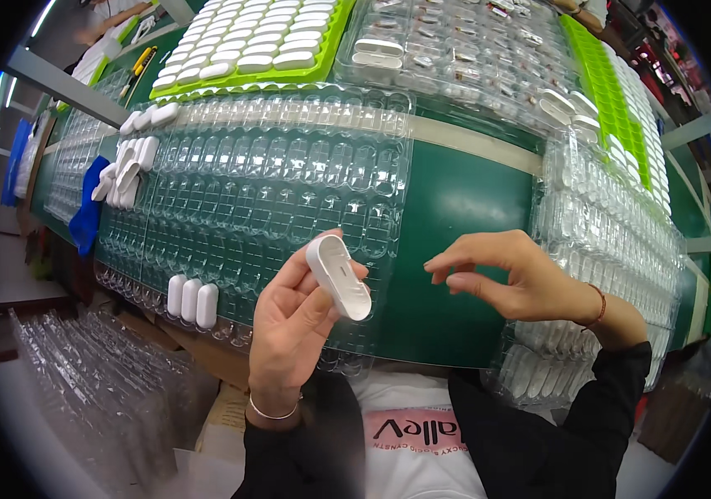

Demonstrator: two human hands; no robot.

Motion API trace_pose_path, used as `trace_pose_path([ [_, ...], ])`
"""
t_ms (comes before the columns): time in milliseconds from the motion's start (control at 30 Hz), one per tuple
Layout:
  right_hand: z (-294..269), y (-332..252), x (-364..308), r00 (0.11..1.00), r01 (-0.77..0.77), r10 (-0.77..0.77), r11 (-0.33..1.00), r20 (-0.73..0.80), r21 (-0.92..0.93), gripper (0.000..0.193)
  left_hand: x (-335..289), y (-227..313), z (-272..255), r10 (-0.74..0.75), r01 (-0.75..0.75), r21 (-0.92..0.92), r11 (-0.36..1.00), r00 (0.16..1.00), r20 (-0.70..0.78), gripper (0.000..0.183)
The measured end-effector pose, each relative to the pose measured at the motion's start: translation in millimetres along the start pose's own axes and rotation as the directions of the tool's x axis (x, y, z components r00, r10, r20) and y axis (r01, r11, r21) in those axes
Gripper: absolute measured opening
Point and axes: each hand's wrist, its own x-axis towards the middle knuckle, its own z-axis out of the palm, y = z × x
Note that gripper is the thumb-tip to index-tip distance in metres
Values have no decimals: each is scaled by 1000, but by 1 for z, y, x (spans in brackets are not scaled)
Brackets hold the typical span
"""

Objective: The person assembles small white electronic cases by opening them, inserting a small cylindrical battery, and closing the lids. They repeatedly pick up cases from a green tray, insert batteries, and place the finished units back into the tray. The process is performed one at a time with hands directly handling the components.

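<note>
In my left hand (291,323) is a hollow white oblong plastic shell (332,264), pinched between thumb and fingers. Its open side faces up and toward the right, showing a small slot inside. My right hand (518,273) hovers over the green table to the right, apart from the shell. Its fingers are bent, with a gap between thumb and index finger, and nothing shows in them. Beneath my left hand lies a clear plastic tray (289,166) with rows of oblong pockets. Three white shells (193,301) sit at its near left edge.
A pile of white shells (127,170) lies by a blue cloth (88,208) at left. Green trays (247,86) of white pieces stand at the back. Stacked clear trays (609,233) are at right, a parts-filled clear tray (472,58) beyond. Other people's arms show at the far edges.
</note>
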Motion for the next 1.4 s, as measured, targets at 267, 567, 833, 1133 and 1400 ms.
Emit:
trace_pose_path([
  [267, -6, 5, -6, 1000, -14, 15, 994, 3, -105, 27, -1, -11, 1, -9, 9, -32, 999, 1000, -7, 55],
  [567, -7, 13, -19, 989, 106, -115, 990, -95, -94, 21, 0, -9, 27, -4, 13, 261, 965, 999, -37, 69],
  [833, -74, -13, -146, 733, -481, 245, 846, -635, -230, 52, -34, -60, 38, 28, -216, 490, 845, 931, 363, 63],
  [1133, 17, -38, -277, 345, -833, 421, 550, -839, -66, 17, -30, -73, 59, -302, 2, 584, 812, 857, 417, 69],
  [1400, 72, -33, -270, 353, -855, 258, 478, -899, -198, 13, -42, -88, 62, -363, 37, 541, 840, 780, 510, 68],
])
